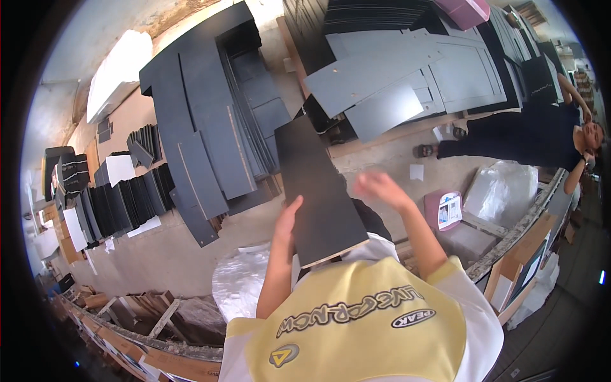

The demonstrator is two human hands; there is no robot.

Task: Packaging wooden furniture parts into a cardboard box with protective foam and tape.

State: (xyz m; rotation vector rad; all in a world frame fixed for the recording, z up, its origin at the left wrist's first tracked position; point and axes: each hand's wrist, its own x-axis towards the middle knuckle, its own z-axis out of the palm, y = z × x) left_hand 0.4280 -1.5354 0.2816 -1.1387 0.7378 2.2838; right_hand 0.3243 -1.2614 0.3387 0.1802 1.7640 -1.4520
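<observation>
A long black board stands tilted in front of my body, its lower end close to my shirt. A pale raw edge shows along that lower end. My left hand grips the board by its left long edge, the thumb lying on the face and the other fingers hidden behind. To the right of the board, my right hand is raised and apart from it. Motion smears its fingers, so I cannot make out whether it holds anything.
Stacked dark panels stand ahead on the left, and grey panels ahead on the right. Several black boards stand in a row at far left. Plastic wrap lies near my left arm. Another person is at the right.
</observation>
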